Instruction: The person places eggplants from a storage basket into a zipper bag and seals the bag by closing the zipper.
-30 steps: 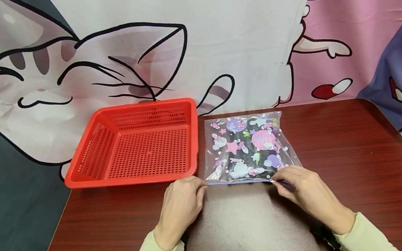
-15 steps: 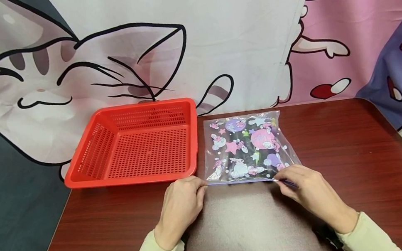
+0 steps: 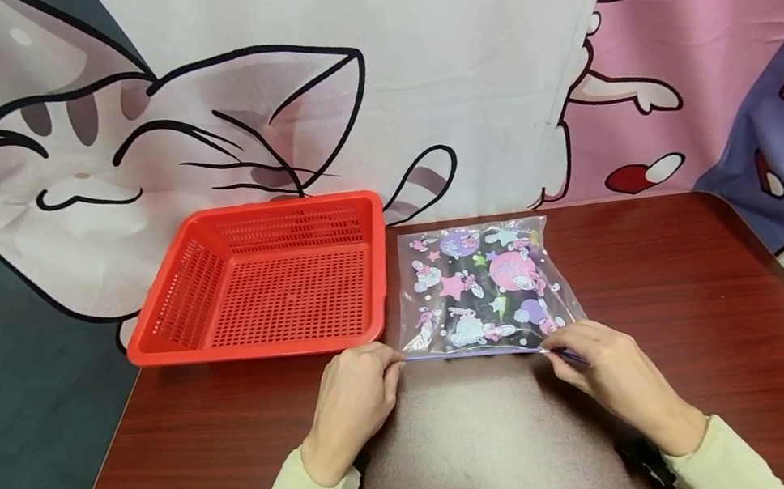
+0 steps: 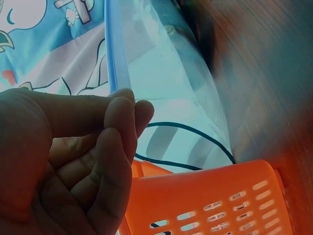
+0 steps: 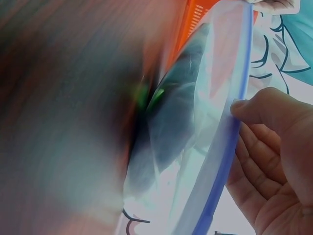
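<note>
A clear zip bag (image 3: 452, 286) printed with pink, purple and white cartoon figures lies on the table, its purple zip edge (image 3: 464, 355) facing me. Something dark shows inside it. My left hand (image 3: 354, 404) pinches the left end of that edge between thumb and fingers; in the left wrist view the blue-looking strip (image 4: 115, 49) runs into the fingertips. Nearer the right end, my right hand (image 3: 617, 376) pinches the edge, with a small white spot at its fingertips. The right wrist view has the thumb (image 5: 249, 108) pressed on the strip, fingers behind it.
A red perforated plastic basket (image 3: 380, 311) stands left of the bag, close to my left hand. The dark red wooden table (image 3: 700, 304) extends to the right. Behind it hangs a cartoon cloth (image 3: 490, 86) with a cat's face.
My right hand has slid a little to the right along the zip edge, and the white spot has moved with it. My left hand keeps its place and grip.
</note>
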Tool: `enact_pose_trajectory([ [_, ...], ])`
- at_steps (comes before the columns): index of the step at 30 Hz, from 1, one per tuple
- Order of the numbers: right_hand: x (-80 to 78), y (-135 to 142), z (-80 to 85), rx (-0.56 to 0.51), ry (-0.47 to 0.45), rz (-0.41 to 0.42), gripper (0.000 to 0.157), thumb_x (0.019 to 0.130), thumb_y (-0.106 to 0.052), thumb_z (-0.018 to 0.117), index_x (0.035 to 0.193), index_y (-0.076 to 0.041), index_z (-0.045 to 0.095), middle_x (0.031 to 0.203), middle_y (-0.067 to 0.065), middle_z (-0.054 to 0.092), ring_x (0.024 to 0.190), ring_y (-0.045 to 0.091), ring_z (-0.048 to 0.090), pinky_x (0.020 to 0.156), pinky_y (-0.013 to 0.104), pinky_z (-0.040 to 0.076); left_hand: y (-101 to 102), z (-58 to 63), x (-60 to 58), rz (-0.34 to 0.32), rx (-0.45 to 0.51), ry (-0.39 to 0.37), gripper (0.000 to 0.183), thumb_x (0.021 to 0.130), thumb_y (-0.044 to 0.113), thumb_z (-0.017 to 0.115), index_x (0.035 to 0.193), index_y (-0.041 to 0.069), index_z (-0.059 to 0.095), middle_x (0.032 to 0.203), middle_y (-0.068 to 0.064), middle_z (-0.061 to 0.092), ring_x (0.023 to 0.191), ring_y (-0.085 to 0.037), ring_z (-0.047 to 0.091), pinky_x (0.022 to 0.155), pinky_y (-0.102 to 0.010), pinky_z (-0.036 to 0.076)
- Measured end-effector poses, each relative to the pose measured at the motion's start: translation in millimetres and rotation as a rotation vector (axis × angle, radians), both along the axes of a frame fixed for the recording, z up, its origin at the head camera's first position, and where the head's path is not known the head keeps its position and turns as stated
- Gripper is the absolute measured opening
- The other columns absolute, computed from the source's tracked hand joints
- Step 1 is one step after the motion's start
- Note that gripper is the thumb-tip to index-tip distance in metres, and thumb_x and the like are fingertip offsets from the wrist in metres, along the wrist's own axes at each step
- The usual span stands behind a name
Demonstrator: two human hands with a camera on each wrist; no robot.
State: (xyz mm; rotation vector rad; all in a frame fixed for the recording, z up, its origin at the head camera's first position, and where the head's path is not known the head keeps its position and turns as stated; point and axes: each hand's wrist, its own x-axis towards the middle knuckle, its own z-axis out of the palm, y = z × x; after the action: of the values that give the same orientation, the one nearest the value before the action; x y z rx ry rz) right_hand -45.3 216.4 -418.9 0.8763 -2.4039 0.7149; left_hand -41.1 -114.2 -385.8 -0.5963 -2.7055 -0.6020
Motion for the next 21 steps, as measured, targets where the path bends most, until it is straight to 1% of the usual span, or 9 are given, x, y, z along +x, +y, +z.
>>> enact_pose_trajectory([
  [4, 1.1, 3, 0.6, 0.006, -0.022, -0.011, 0.047, 0.103, -0.048, 0.043, 0.089, -0.015, 0.073, 0.087, -0.008, 0.069, 0.078, 0.009, 0.064, 0.07, 0.026, 0.052, 1, -0.6, 0.0, -0.003, 0.006, 0.002, 0.008, 0.079, 0.006, 0.079, 0.08, 0.014, 0.079, 0.081, 0.007, 0.074, 0.07, -0.009, 0.07, 0.061, -0.033, 0.055],
  [9, 1.6, 6, 1.5, 0.02, -0.038, -0.028, 0.047, 0.103, -0.048, 0.041, 0.091, -0.016, 0.074, 0.087, -0.007, 0.069, 0.078, 0.009, 0.064, 0.069, 0.025, 0.052, 1, -0.5, 0.1, 0.0, 0.005, 0.002, 0.009, 0.079, 0.006, 0.079, 0.08, 0.015, 0.079, 0.081, 0.007, 0.073, 0.069, -0.009, 0.069, 0.06, -0.033, 0.055],
  [16, 0.5, 8, -0.2, 0.018, -0.018, -0.033, 0.048, 0.102, -0.048, 0.041, 0.09, -0.015, 0.074, 0.086, -0.007, 0.07, 0.077, 0.01, 0.064, 0.069, 0.023, 0.052, 1, -0.5, 0.5, 0.008, 0.0, -0.004, 0.008, 0.079, 0.007, 0.08, 0.08, 0.015, 0.079, 0.08, 0.007, 0.073, 0.069, -0.009, 0.069, 0.06, -0.034, 0.055],
  [18, 0.2, 9, -1.2, 0.016, -0.01, -0.029, 0.045, 0.102, -0.046, 0.043, 0.09, -0.015, 0.073, 0.086, -0.007, 0.069, 0.076, 0.01, 0.063, 0.068, 0.023, 0.051, 0, -0.6, 0.5, 0.009, -0.004, -0.004, 0.008, 0.08, 0.007, 0.08, 0.08, 0.015, 0.078, 0.08, 0.008, 0.073, 0.068, -0.01, 0.069, 0.059, -0.034, 0.054],
  [21, -0.2, 11, -2.7, 0.006, 0.002, -0.009, 0.031, 0.099, -0.037, 0.054, 0.09, -0.015, 0.073, 0.085, -0.006, 0.069, 0.075, 0.011, 0.064, 0.067, 0.024, 0.051, 0, -1.0, 0.7, 0.012, -0.011, -0.001, 0.008, 0.08, 0.007, 0.08, 0.08, 0.015, 0.078, 0.08, 0.009, 0.072, 0.068, -0.01, 0.069, 0.058, -0.034, 0.054],
])
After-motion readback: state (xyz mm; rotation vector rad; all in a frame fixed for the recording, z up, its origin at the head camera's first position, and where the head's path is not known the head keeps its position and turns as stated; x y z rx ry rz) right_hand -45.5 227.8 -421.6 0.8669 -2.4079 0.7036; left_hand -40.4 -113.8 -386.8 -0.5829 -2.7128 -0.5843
